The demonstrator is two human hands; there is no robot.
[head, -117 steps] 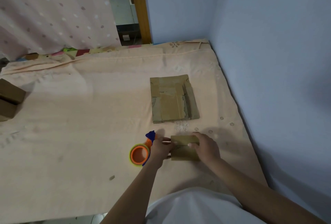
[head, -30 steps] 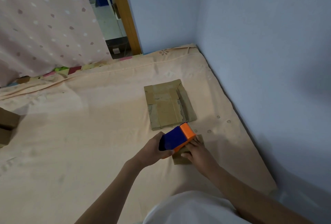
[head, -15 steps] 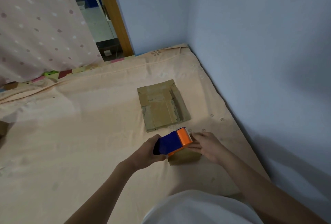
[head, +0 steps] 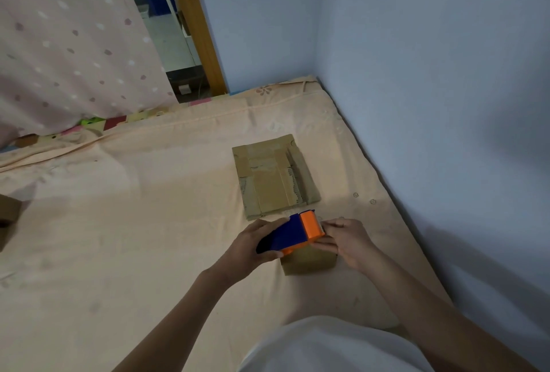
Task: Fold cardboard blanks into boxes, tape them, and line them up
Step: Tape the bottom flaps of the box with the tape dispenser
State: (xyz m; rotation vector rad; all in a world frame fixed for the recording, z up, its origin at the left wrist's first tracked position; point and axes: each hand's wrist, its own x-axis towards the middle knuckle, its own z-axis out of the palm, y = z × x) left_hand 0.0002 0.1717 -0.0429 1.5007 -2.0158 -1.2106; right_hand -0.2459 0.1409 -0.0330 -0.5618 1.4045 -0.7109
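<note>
Cardboard folded into a small box [head: 309,260] sits on the peach bedsheet [head: 134,237], under both hands. The left hand [head: 248,248] grips a blue and orange tape dispenser [head: 293,234] over the box top; the right hand [head: 346,242] pinches at the dispenser's toothed end, fingers curled. Flat cardboard blanks [head: 275,176] lie just beyond. More boxes [head: 7,217] sit at the far left edge. Blue walls [head: 431,74] meet at the corner.

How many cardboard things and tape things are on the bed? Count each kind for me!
Folded cardboard boxes: 2, small box under the hands, one at the left edge
Flat cardboard blank stacks: 1
Tape dispensers: 1
Total: 4
</note>
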